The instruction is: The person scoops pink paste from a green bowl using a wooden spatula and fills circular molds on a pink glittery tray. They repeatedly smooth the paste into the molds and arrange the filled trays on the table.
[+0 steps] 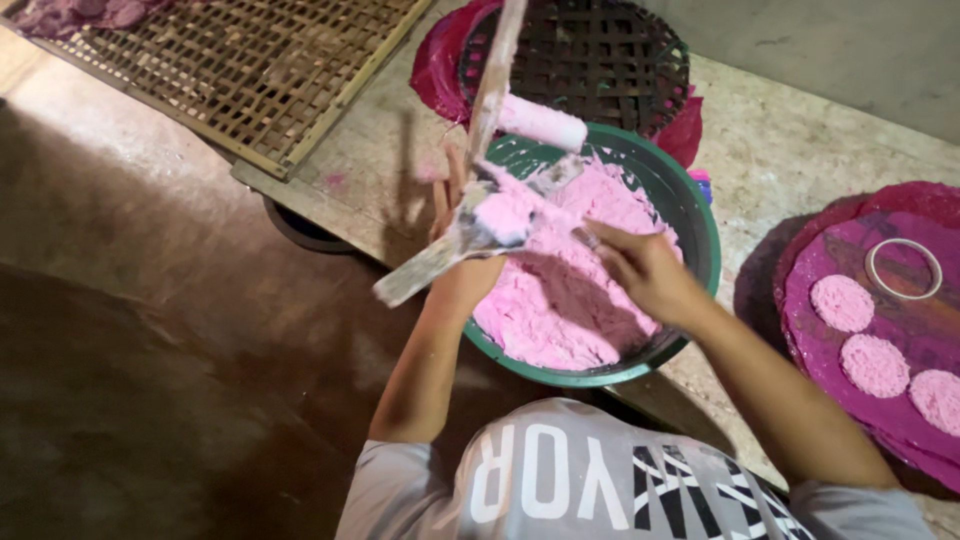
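A green basin (700, 215) holds a heap of pink dough (560, 300). My left hand (452, 205) is at the basin's left rim, shut on a grey wooden paddle (425, 268) that is smeared with pink dough and partly hides the fingers. My right hand (640, 270) hovers over the dough, fingers reaching left to the pink lump on the paddle; whether they pinch any dough is unclear. A wooden stick (495, 70) rises out of the basin, with a pink-coated roller (542, 122) beside it.
A flat woven bamboo tray (240, 70) lies at the top left, with a dark bowl (300, 228) under its edge. A round dark woven basket (590, 60) sits behind the basin. At right, a magenta round mat (900, 330) carries three pink discs and a white ring (903, 268).
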